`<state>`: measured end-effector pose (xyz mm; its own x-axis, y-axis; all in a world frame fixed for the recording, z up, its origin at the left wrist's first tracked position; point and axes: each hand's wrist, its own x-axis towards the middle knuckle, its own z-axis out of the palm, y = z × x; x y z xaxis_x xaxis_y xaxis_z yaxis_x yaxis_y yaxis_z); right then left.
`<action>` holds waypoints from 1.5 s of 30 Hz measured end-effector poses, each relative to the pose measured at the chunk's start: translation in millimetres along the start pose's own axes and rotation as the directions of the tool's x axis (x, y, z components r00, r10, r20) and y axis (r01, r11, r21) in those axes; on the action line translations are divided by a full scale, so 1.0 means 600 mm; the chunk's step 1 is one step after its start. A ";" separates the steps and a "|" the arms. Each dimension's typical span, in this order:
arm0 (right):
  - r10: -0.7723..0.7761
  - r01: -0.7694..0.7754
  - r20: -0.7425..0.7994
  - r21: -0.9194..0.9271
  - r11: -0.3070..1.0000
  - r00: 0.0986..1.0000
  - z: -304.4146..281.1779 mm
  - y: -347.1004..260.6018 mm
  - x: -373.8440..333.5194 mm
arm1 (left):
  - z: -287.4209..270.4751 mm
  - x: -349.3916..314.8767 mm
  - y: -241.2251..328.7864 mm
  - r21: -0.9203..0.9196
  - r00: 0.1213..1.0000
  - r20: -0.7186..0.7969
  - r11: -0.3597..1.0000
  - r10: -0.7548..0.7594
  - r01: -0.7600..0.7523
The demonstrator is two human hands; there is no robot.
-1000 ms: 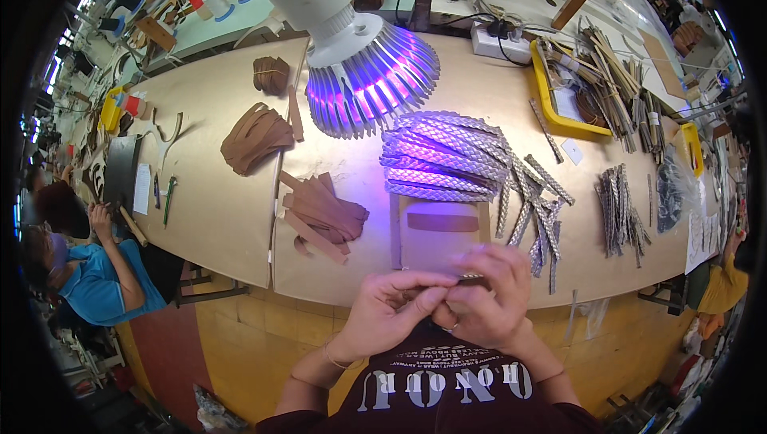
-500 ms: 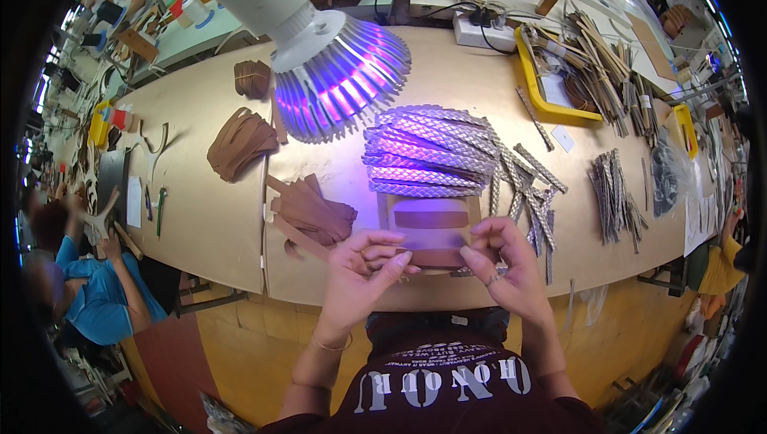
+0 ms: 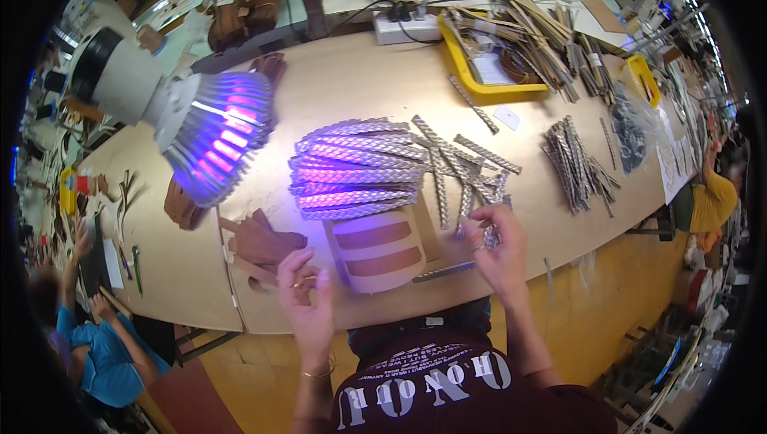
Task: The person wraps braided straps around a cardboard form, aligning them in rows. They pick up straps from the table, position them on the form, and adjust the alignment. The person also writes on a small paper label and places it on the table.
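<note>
A pale rounded panel [image 3: 375,245] lies before me with two brown strips across it. The nearer brown strip [image 3: 388,265] rests flat on the panel, untouched. To its left my left hand [image 3: 306,294] is raised with loosely bent fingers, parted and empty. My right hand [image 3: 500,250] hovers to the panel's right, thumb and forefinger slightly apart, over loose braided strips [image 3: 466,174]; I see nothing held in it. Just beyond the panel sits a thick bundle of silvery braided strips [image 3: 359,169]. Loose brown strips [image 3: 265,244] lie beside my left hand.
A ribbed lamp [image 3: 220,134] with purple light overhangs the left side. A yellow tray [image 3: 491,87] of thin strips and a white power strip [image 3: 406,29] stand at the back. More braids [image 3: 571,162] lie right. A co-worker in a blue shirt [image 3: 112,354] sits left.
Both hands have let go of the nearer brown strip and moved apart, left hand leftward, right hand toward the braids. The view has turned, so the lamp appears farther left.
</note>
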<state>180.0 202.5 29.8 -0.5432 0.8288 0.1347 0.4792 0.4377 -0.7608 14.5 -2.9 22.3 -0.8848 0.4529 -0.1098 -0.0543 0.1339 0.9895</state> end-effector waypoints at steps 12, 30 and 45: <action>0.084 -0.076 -0.005 -0.473 0.878 0.996 -0.033 0.090 0.023 | 0.044 -0.029 0.067 0.129 0.778 0.245 0.776 0.578 -0.617; 0.270 -0.392 0.309 0.851 0.350 0.912 -0.074 0.068 0.006 | 0.286 -0.023 -0.027 -0.270 0.683 0.702 0.813 -0.200 0.516; -0.179 -0.590 0.627 0.543 -0.598 0.758 -0.063 0.054 -0.002 | 0.225 -0.046 0.061 -0.156 0.830 0.515 0.976 0.213 -0.153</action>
<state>222.3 228.9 29.1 -0.9297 0.3318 -0.1599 -0.3407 -0.9397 0.0309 99.5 108.6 49.0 -0.5078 0.8585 0.0707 0.0098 -0.0763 0.9970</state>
